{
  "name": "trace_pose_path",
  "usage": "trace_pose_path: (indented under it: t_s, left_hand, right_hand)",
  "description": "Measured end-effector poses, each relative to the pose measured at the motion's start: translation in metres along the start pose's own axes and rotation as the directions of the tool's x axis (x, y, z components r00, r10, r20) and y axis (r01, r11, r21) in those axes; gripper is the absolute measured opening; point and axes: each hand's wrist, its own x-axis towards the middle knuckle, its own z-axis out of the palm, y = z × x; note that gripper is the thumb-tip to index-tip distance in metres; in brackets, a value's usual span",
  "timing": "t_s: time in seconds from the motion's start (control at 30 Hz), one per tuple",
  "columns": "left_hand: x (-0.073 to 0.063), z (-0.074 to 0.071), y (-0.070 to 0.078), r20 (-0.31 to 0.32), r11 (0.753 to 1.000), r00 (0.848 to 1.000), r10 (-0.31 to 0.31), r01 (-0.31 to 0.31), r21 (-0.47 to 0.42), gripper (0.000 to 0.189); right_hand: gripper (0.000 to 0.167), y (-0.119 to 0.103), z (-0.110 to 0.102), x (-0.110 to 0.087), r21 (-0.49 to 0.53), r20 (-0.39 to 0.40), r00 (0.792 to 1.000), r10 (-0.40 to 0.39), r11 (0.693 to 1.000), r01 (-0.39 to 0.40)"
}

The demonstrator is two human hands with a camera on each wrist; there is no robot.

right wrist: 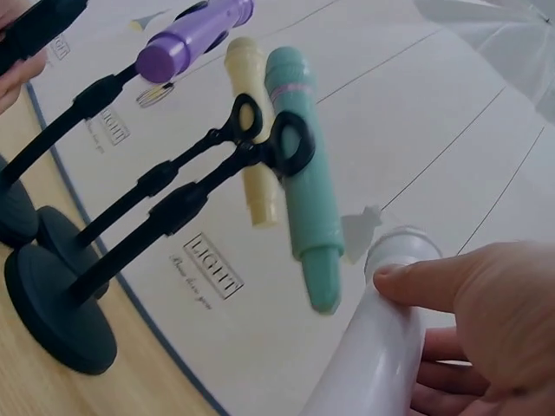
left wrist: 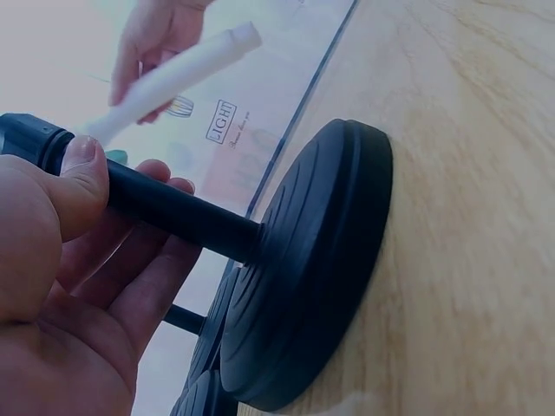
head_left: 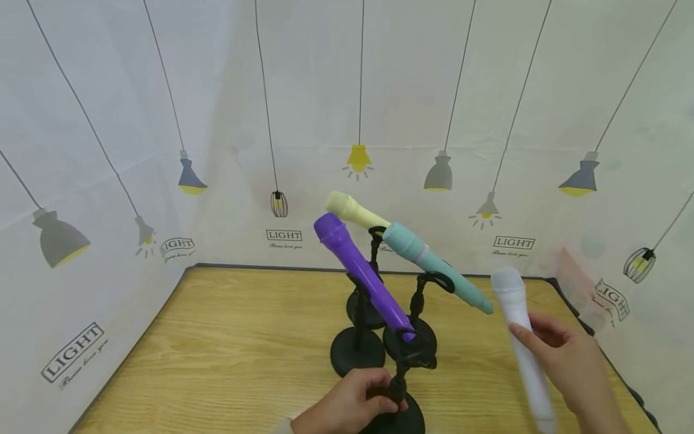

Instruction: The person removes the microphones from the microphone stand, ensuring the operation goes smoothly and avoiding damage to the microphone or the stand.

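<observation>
My left hand [head_left: 360, 398] grips the upright of a black microphone stand [head_left: 409, 416] near the table's front. In the left wrist view, thumb and fingers wrap the stem above the stand's round base [left wrist: 312, 251], which is tilted in that view. The stand's clip holds no microphone. To the right, my right hand [head_left: 575, 361] holds a white microphone [head_left: 512, 295] around its body, head end up. Behind them, other black stands hold a purple microphone [head_left: 363, 271], a teal microphone [head_left: 461, 283] and a pale yellow microphone [head_left: 349, 208], all slanting.
Round stand bases [head_left: 355, 355] stand close together at mid-table, just beyond my left hand. The wooden table [head_left: 244, 337] reaches to a white backdrop [head_left: 309, 90] printed with hanging lamps, which encloses the back and both sides.
</observation>
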Motion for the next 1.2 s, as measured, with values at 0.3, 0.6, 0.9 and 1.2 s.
trace_pose_path:
  t_s: [0.3,0.6,0.9,1.2]
  left_hand:
    - [0.0,0.001,0.0,-0.004,0.998,0.999,0.048,-0.048,0.03,0.012]
    - [-0.001,0.001,0.001,-0.018,0.999,1.0,0.024,-0.024,0.028,0.011]
    - [0.0,0.001,0.0,-0.021,1.0,1.0,-0.011,0.011,0.008,0.012]
    - [-0.001,0.0,-0.002,0.003,0.999,1.0,0.02,-0.02,-0.026,0.013]
  right_hand:
    - [0.083,0.017,0.015,0.02,-0.032,0.085,0.994,0.07,0.997,-0.068]
    - [0.08,0.026,0.039,0.031,-0.161,0.154,0.986,0.059,0.986,-0.034]
    - [0.077,0.034,0.056,0.035,-0.231,0.173,0.984,0.046,0.973,-0.005]
    - [0.064,0.04,0.068,0.037,-0.264,0.183,0.982,0.044,0.965,0.006]
